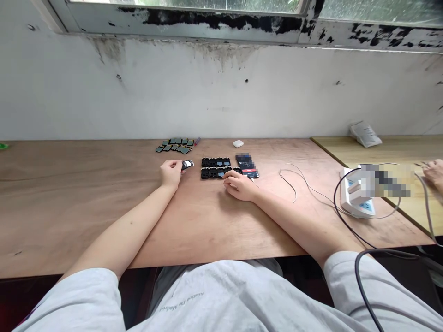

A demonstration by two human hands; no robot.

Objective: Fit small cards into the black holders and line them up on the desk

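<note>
Head view of a plywood table (86, 193) set against a stained white wall below a window. The left hand (170, 173) lies on the table with its fingers curled closed around a small black-and-silver object (187, 164), whose free end points right towards a block of black holders (215, 168). The holders sit in two rows, near the middle of the table and just beyond both hands; some of them show a bluish insert. The right hand (238, 184) rests palm down, fingers loosely bent, with its fingertips at the near row of the holders; whether it grips anything there cannot be told. A phone (249, 168) with a lit screen lies just to the right of the holders, touching or nearly touching the right hand's far side. Further back, near the wall, a loose pile of greenish chips (176, 145) lies beside a red pen (197, 141), and a small white case (238, 143) sits apart to their right. A white cable (293, 182) loops across the table to the right of the phone, towards a white power strip (356, 203) with plugs in it at the table's right edge. On the adjoining lighter table, another person's hand (434, 173) shows at the picture's right edge
</note>
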